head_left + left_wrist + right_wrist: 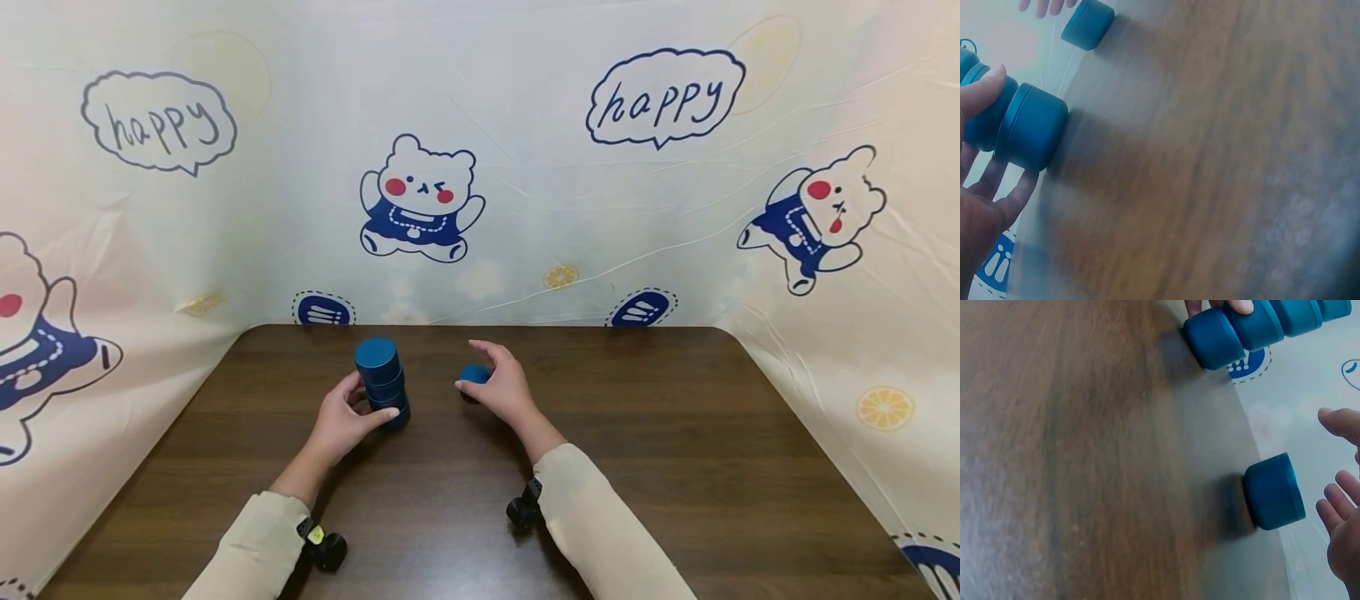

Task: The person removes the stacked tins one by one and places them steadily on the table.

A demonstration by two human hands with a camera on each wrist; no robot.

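A stack of several round blue tins stands upright left of the middle, near the back of the table. My left hand holds it from the side, the thumb across a middle tin and the fingers behind, partly hidden. In the left wrist view the lowest tin stands on the tabletop. To the right sits a single blue tin. My right hand hovers over it with thumb and fingers spread. The right wrist view shows a gap between these fingers and the single tin.
Everything stands on a dark brown wooden table. Behind it hangs a pale cloth printed with bears and lettering, and it also runs along both sides. Each wrist carries a small black camera.
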